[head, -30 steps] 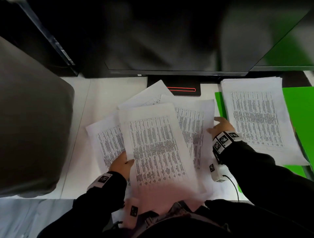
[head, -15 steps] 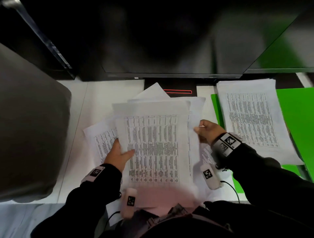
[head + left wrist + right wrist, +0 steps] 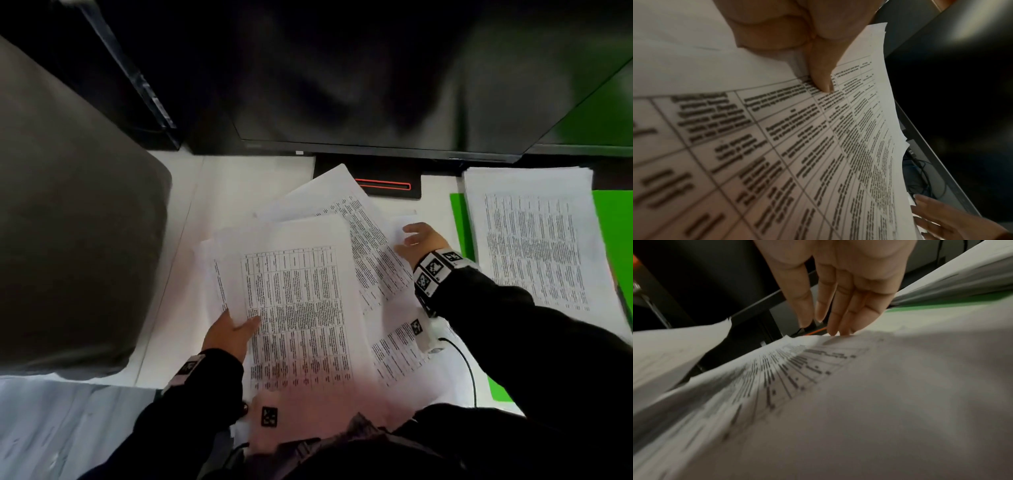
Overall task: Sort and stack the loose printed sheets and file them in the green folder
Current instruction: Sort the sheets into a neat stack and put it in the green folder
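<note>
Left hand [image 3: 228, 334] pinches the white printed table sheets [image 3: 294, 308], thumb on top. Right hand [image 3: 419, 240], fingers straight, touches the splayed loose sheets [image 3: 373, 253] on the white table [image 3: 178, 240]. Neat stack [image 3: 534, 246] lies on the green folder [image 3: 613, 219]. Advice: square edges before transferring.

White desk [image 3: 219, 192], dark monitor [image 3: 342, 85] behind, grey chair back [image 3: 68, 222] left.

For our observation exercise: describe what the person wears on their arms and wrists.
Both arms wear black long sleeves. The right wrist carries a white band with black square-patterned markers; the left wrist has a similar band. A white tagged unit trails a black cable.
</note>
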{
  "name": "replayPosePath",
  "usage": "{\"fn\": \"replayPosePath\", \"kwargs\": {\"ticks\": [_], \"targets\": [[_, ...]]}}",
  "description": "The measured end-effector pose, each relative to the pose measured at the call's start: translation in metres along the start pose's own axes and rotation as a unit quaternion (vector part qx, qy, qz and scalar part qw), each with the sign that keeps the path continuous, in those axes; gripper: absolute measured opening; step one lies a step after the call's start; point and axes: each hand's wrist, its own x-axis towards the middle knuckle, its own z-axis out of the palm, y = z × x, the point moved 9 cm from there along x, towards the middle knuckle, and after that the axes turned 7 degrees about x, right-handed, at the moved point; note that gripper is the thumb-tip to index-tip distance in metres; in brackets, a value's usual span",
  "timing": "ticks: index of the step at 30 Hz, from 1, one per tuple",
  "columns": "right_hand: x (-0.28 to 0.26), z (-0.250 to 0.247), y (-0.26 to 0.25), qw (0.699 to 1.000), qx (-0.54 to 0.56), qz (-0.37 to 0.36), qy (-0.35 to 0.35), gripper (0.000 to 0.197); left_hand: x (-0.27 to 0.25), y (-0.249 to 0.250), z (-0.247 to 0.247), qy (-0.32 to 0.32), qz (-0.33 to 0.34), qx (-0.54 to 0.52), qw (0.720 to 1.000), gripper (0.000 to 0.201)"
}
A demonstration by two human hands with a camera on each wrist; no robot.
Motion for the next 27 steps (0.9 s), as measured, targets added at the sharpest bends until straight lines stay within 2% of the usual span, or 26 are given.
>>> {"fn": "replayPosePath", "kwargs": {"ticks": [2,4,6,8,10,15,18,23,27], "targets": [[0.002,0.009,-0.001,0.997,-0.077,0.017,-0.019,0.071,0.0,-0.007,0.001,0.003,-0.005,0.007,1.0,0.034],[0.001,0.016,0.001,0.994,-0.097,0.034,-0.036,0.081,0.001,-0.012,0.002,0.001,-0.014,-0.016,1.0,0.035],[-0.003,0.02,0.001,0.991,-0.106,0.038,-0.069,0.073,0.001,-0.014,0.002,0.004,-0.022,-0.047,0.999,0.039],[-0.008,0.02,0.0,0.983,-0.157,0.024,-0.096,0.055,0.001,-0.013,-0.004,0.025,-0.024,-0.076,0.997,0.041],[-0.012,0.014,0.0,0.979,-0.184,0.008,-0.091,0.04,0.001,-0.008,-0.013,0.051,-0.009,-0.062,0.997,0.04],[-0.025,-0.016,0.009,0.99,-0.136,-0.016,-0.041,0.015,0.008,-0.013,-0.03,0.087,-0.016,-0.05,0.995,0.038],[-0.035,-0.036,0.015,0.994,-0.106,-0.025,-0.02,0.022,0.013,-0.016,-0.039,0.105,-0.023,-0.042,0.993,0.036],[-0.051,-0.069,0.019,0.998,-0.034,-0.022,0.048,0.035,0.025,-0.016,-0.031,0.061,-0.037,-0.015,0.997,0.038],[-0.058,-0.099,0.007,0.991,0.031,-0.044,0.125,0.024,0.028,-0.01,-0.024,0.04,-0.033,0.003,0.999,0.038]]}}
